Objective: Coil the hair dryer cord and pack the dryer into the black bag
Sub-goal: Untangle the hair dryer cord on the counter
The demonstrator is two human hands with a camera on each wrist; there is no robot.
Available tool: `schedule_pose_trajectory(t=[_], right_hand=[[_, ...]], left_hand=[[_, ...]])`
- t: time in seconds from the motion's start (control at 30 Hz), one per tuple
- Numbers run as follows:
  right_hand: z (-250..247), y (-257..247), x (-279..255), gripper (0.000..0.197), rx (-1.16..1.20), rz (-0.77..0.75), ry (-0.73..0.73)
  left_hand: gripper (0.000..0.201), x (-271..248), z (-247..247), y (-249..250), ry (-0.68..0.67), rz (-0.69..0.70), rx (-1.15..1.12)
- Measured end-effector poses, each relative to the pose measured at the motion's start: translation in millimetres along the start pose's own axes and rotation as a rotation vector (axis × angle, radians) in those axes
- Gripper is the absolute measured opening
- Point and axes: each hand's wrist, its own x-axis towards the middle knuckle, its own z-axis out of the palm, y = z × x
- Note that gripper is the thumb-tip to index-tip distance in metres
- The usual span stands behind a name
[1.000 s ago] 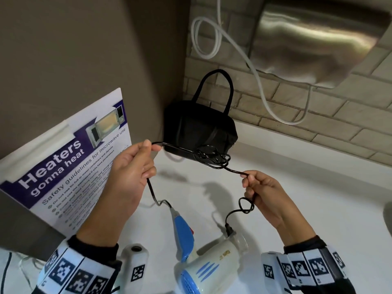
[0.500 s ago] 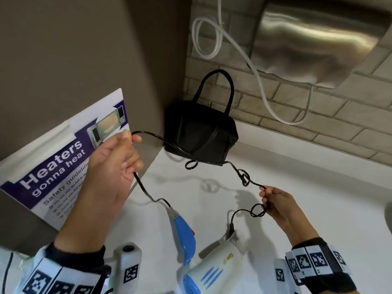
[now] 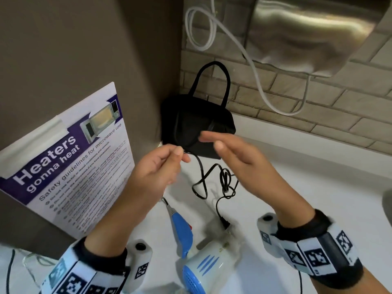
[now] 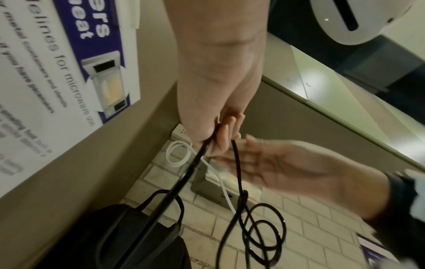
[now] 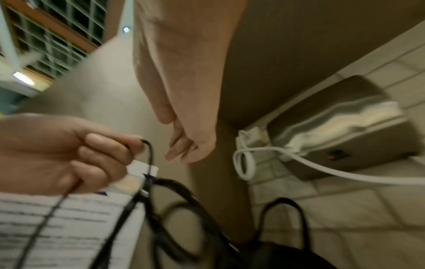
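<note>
Nearest the person, a white plastic hair dryer with blue vents and a folding blue handle point(image 3: 203, 264) lies on the white countertop point(image 3: 297, 187). Its thin black cord point(image 3: 222, 183) runs up from the dryer's body in loose, tangled loops that hang in the air above the counter.

Just above, the left hand point(image 3: 157, 172) pinches the cord between thumb and curled fingers, holding one strand up so the rest dangles. The right hand point(image 3: 239, 160) is beside it, fingers straight and spread, palm toward the left hand; it grips nothing and looks blurred.

Behind the hands, a small black fabric bag with a looped handle point(image 3: 197, 124) stands in the corner of the counter against the wall. To the left, a white and purple microwave safety poster point(image 3: 67, 166) leans on the brown wall. Farther back, a steel hand dryer point(image 3: 307, 32) with a white cable point(image 3: 254, 66) is mounted on the brick wall.
</note>
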Motion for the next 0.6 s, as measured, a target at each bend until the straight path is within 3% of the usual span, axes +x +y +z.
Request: schedule_pose_trajectory(t=[0.07, 0.17, 0.23, 0.33, 0.47, 0.6], right_hand=[[14.3, -18.1, 7.2, 0.035, -0.079, -0.077, -0.146], [31.5, -23.5, 17.6, 0.029, -0.258, -0.133, -0.179], [33.3, -19.4, 21.9, 0.025, -0.218, -0.088, -0.193], [35.3, -10.0, 22.6, 0.037, -0.175, -0.061, -0.2], [40.4, 19.1, 21.0, 0.043, -0.206, -0.01, -0.189], [40.1, 48.6, 20.1, 0.031, -0.36, 0.042, -0.236]], left_hand=[[0.027, -1.8, 7.0, 3.1, -0.059, 0.036, 0.077], [0.028, -2.8, 8.2, 3.4, -0.018, 0.051, 0.074], [0.031, -4.4, 5.5, 2.1, 0.103, 0.064, 0.088], [0.031, -9.3, 5.0, 3.5, 0.23, 0.11, 0.074], [0.033, -9.7, 1.1, 3.9, 0.256, 0.105, 0.021], [0.042, -9.8, -1.2, 5.0, 0.255, 0.087, -0.073]])
